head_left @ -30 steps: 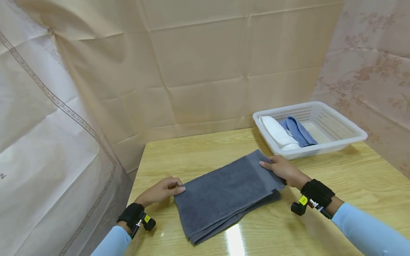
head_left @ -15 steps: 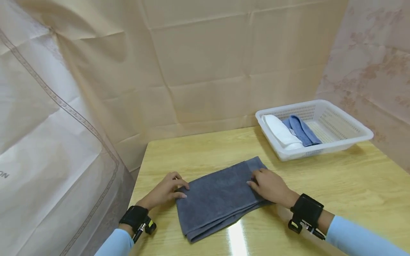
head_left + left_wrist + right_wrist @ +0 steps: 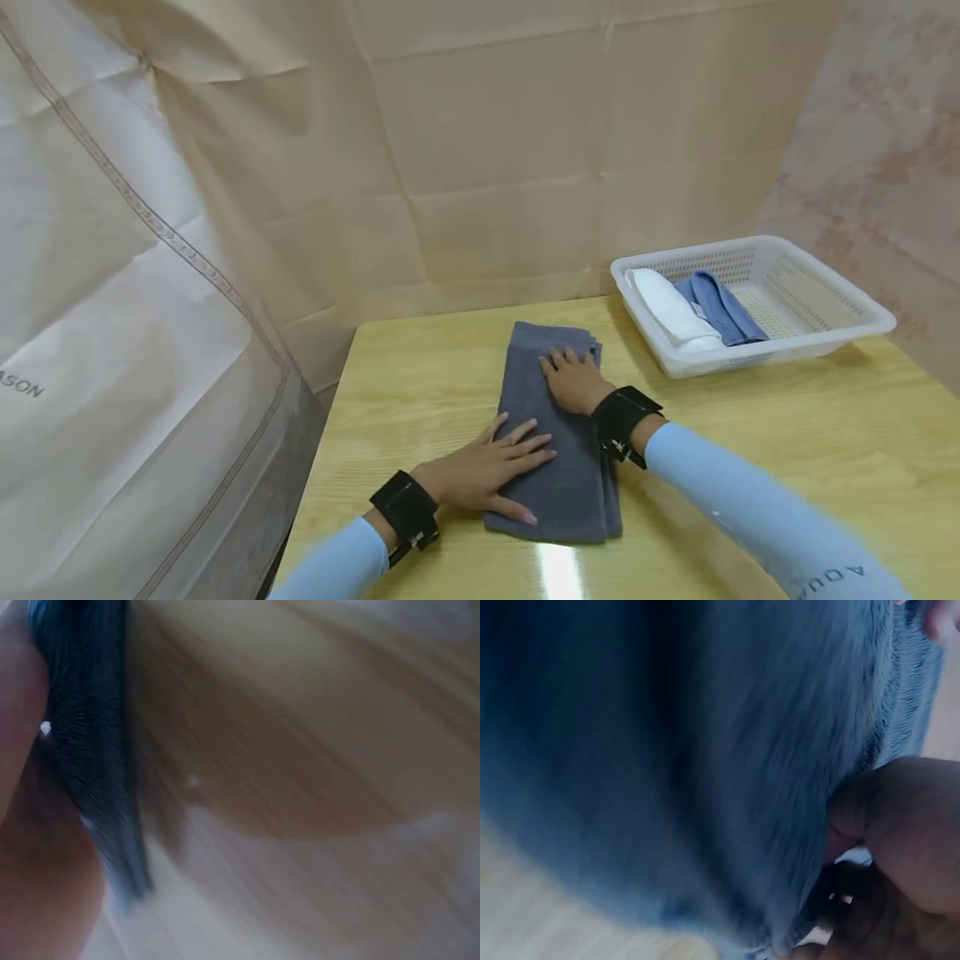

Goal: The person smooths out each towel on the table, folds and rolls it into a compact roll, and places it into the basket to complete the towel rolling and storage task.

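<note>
A folded dark grey towel [image 3: 566, 492] lies on the table, its long sides running away from me. My left hand [image 3: 480, 471] rests on its near left part with the fingers spread. Farther up, near the towel's right edge, my right hand [image 3: 573, 383] lies on the cloth, fingers extended over it. In the left wrist view the towel's edge [image 3: 94, 735] shows beside blurred skin. The right wrist view is filled mostly by grey cloth [image 3: 742, 750], with part of the right hand [image 3: 907, 847] against it.
At the back right of the wooden table [image 3: 757, 450] stands a white plastic basket [image 3: 795, 343]. Inside it are a rolled white towel [image 3: 667, 304] and a folded blue towel [image 3: 723, 308]. Cloth sheets [image 3: 480, 167] hang behind and beside the table.
The grey towel has turned from lying slantwise to pointing away from me. Both hands have gone from pinching its ends to resting flat on top of it.
</note>
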